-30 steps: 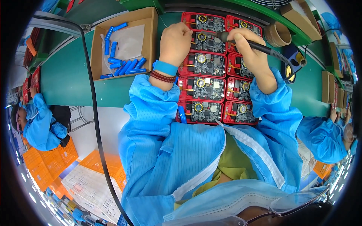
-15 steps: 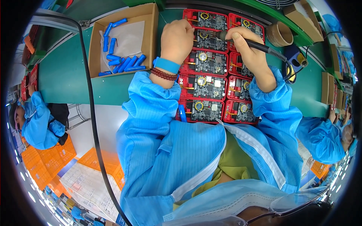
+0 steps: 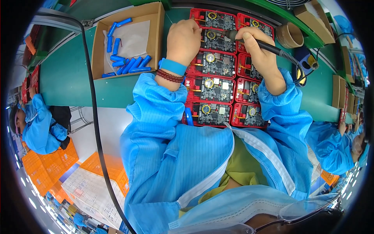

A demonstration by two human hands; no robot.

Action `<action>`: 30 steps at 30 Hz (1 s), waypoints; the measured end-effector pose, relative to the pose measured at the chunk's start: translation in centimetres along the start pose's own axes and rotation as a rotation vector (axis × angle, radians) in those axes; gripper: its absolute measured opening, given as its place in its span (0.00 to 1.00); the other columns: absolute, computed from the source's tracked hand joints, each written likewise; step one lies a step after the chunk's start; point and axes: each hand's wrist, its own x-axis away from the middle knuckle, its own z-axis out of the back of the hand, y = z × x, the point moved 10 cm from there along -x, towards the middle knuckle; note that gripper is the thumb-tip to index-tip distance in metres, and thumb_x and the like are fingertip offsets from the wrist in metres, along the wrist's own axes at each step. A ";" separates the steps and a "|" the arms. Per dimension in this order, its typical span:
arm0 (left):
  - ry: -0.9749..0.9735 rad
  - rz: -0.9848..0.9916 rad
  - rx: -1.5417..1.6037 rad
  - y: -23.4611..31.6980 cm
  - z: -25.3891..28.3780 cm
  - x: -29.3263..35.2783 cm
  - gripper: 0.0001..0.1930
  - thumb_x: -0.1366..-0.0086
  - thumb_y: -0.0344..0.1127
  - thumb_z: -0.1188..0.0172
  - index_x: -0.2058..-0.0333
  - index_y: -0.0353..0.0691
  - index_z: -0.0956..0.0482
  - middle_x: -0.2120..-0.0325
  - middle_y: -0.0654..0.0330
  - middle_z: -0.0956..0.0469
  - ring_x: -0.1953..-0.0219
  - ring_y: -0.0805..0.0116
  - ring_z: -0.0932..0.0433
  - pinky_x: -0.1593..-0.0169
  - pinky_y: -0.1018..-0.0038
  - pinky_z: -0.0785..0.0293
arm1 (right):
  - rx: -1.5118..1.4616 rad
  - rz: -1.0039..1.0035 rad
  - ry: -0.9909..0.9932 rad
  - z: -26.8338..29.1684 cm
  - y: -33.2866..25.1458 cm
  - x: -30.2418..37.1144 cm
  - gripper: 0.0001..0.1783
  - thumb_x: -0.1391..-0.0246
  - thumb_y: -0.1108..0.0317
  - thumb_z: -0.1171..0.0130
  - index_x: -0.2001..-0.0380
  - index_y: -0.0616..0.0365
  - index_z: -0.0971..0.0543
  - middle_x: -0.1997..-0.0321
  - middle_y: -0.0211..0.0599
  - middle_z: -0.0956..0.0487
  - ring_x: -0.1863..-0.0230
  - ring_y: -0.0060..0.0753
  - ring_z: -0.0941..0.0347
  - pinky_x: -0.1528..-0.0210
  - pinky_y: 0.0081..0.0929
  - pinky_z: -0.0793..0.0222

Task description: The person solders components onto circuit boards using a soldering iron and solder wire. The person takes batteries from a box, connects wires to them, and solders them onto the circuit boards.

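In my right hand (image 3: pixel 259 52) is a soldering iron (image 3: pixel 272 48), gripped like a pen. Its tip points left over a circuit board (image 3: pixel 224 43) in the second row of red cases. A round coin cell (image 3: pixel 211 35) sits on that board, close to the tip. My left hand (image 3: pixel 182 43) is closed at the board's left edge, fingertips turned down and partly hidden. Thin solder wire (image 3: pixel 170 18) runs into it from behind. Several more red cases (image 3: pixel 235 62) with boards lie in two columns under and between my forearms.
Left of my left hand stands a cardboard box (image 3: pixel 159 39) with several blue cylindrical batteries (image 3: pixel 134 64). Another blue battery (image 3: pixel 189 116) lies by the nearest case. To the right are a brown tape roll (image 3: pixel 289 36) and the iron's stand (image 3: pixel 307 62). A black cable (image 3: pixel 94 101) hangs at left.
My right hand and the soldering iron have shifted slightly to the right. My left hand stays nearly where it was.
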 end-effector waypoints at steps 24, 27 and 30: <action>-0.078 -0.078 -0.064 0.3 -0.4 -0.6 0.05 0.45 0.32 0.42 0.74 0.38 0.23 0.77 0.52 0.26 0.70 0.52 0.26 0.66 0.62 0.30 | -0.023 -0.023 -0.026 -0.6 0.6 -0.1 0.12 0.40 0.63 0.50 0.67 0.61 0.23 0.69 0.34 0.23 0.65 0.26 0.28 0.61 0.24 0.33; -0.077 -0.072 -0.068 0.2 -0.5 -0.6 0.05 0.45 0.33 0.42 0.74 0.38 0.23 0.77 0.52 0.26 0.70 0.52 0.26 0.66 0.62 0.30 | 0.006 0.020 -0.026 -0.6 0.3 -0.1 0.12 0.40 0.64 0.49 0.67 0.61 0.23 0.68 0.34 0.22 0.64 0.27 0.28 0.60 0.24 0.32; -0.078 -0.075 -0.077 0.3 -0.6 -0.6 0.05 0.45 0.33 0.42 0.74 0.38 0.23 0.77 0.52 0.26 0.70 0.52 0.26 0.66 0.62 0.30 | -0.014 0.013 -0.007 -0.2 0.3 0.2 0.11 0.40 0.64 0.49 0.67 0.61 0.23 0.70 0.34 0.23 0.68 0.25 0.29 0.64 0.23 0.33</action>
